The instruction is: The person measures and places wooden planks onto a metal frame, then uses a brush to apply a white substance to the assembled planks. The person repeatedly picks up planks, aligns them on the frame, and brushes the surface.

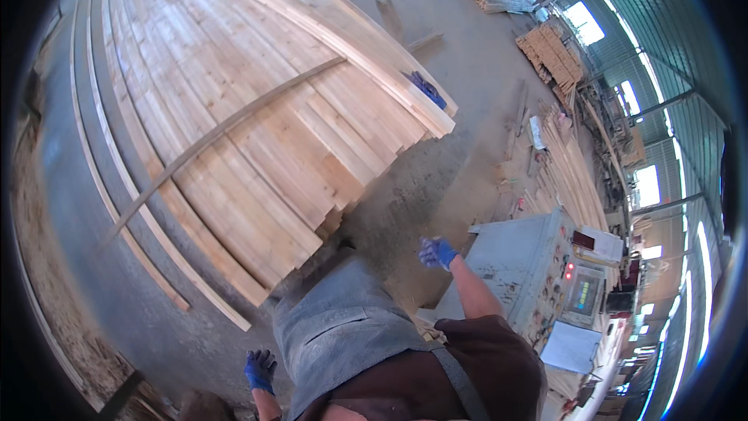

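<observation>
Currently, your hands carry nothing.

Item: left hand [259, 369], blue glove, low beside your hip. Its grip looks loosely spread, fingers apart and empty, hanging free of everything.

Item: right hand [436, 252], blue glove, raised ahead of your body. Its grip looks half-curled and holds nothing; how far the fingers are parted is hard to tell at this size. It hovers near the grey machine cabinet [506, 261], just to the outside of the grip, apart from it.

Item: control panel [583, 290] with a small screen and a red lamp, on the far side of that cabinet from your right grip, angled up, probably so a standing person can read it.

Item: large stack of pale planks [257, 109], ahead of both grips and well apart from them. The boards lie flat and parallel, ends roughly flush at the near edge, likely so the pile stays stable and single boards can be drawn off.

Item: one thin strip [226, 129] lies diagonally across the stack top, loose.

Item: blue gloves or cloth [426, 87] parked at the stack's far edge.

Item: smaller timber piles [573, 164] beyond your right grip, on the concrete floor [452, 179], which is dusted with sawdust.

Item: grey apron [343, 327] over your front, between the two grips.
</observation>
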A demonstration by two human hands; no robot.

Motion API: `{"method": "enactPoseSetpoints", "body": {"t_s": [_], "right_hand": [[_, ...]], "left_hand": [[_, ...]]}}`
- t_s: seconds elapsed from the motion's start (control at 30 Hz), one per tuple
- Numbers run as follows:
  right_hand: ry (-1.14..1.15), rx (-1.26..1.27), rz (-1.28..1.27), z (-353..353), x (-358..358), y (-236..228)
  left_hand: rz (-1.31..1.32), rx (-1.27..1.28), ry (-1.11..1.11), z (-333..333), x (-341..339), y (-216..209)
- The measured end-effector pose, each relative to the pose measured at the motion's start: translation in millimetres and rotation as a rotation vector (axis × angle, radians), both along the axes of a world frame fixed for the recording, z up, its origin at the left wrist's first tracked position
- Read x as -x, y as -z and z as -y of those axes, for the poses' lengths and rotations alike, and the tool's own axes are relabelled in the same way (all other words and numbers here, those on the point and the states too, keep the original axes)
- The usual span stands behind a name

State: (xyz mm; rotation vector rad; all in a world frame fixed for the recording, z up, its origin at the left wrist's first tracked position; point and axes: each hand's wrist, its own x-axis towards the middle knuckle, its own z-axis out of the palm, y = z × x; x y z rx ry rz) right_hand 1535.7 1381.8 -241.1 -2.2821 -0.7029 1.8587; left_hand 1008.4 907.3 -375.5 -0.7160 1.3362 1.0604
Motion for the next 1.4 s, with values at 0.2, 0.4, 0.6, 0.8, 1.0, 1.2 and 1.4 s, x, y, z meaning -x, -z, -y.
{"method": "enactPoseSetpoints", "body": {"t_s": [0.2, 0.4, 0.6, 0.8, 1.0, 1.2, 1.4], "right_hand": [[0.365, -0.429, -0.216, -249, -114, 32], [0.316, -0.350, -0.220, -451, -133, 52], [0.218, -0.325, -0.377, -471, -121, 47], [0.262, -0.318, -0.482, -474, -118, 54], [0.148, -0.446, -0.324, -457, -114, 1], [0.082, -0.597, -0.257, -443, -101, -107], [0.135, -0.559, -0.230, -429, -104, -91]], "left_hand": [[-0.209, -0.059, -0.076, -164, -36, -50], [-0.339, -0.027, 0.362, -344, -140, -161], [-0.434, -0.140, 0.551, -466, -199, -190], [-0.526, -0.302, 0.719, -599, -251, -144], [-0.188, -0.677, 0.693, -711, -327, -150], [-0.733, -0.748, 0.856, -687, -293, -213], [-1.105, 0.563, 0.455, -421, -63, -167]]}}
